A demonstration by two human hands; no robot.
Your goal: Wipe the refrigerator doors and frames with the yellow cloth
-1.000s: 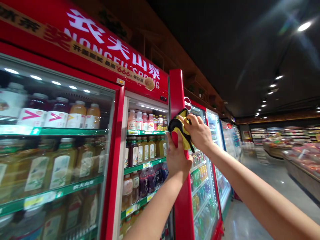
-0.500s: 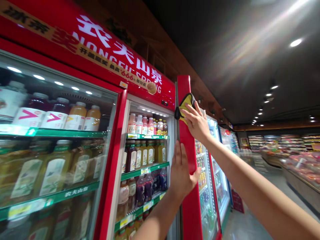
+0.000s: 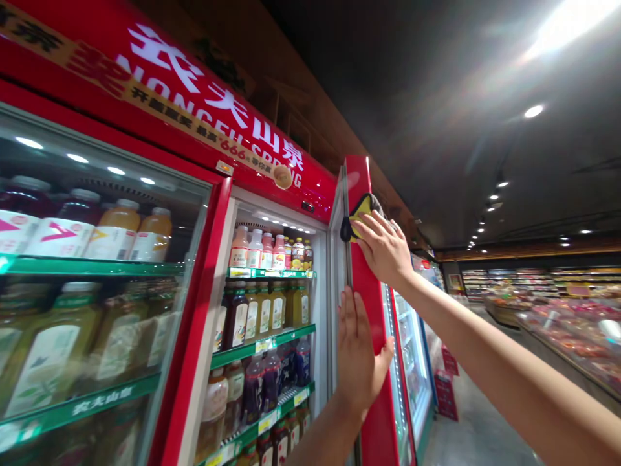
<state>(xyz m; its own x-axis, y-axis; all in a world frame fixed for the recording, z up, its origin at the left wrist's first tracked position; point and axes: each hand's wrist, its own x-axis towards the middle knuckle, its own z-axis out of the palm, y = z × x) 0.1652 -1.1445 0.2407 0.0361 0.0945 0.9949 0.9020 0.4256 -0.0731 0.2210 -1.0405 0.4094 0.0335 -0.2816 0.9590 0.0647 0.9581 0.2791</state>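
Note:
A red-framed glass door [image 3: 367,285] of a drinks fridge stands swung out, edge towards me. Against its upper red frame, my right hand [image 3: 384,246] presses a yellow and grey cloth [image 3: 363,208] with dark edging. The cloth's grey side shows past the fingers, and part of it is hidden under the palm. Lower down, my left hand [image 3: 358,353] lies flat against the door frame, fingers stretched upward and thumb apart, holding nothing.
Bottles of drink [image 3: 264,307] stand on green-edged shelves [image 3: 272,341] inside the open fridge section. A closed glass door [image 3: 97,272] is at left, beneath a red sign header [image 3: 204,97]. More lit fridges [image 3: 412,343] and a produce stand [image 3: 572,330] are at right.
The view has turned slightly right, and the door shows a little more of its inner side. My right hand with the cloth sits slightly lower in the picture; my left hand stays on the frame.

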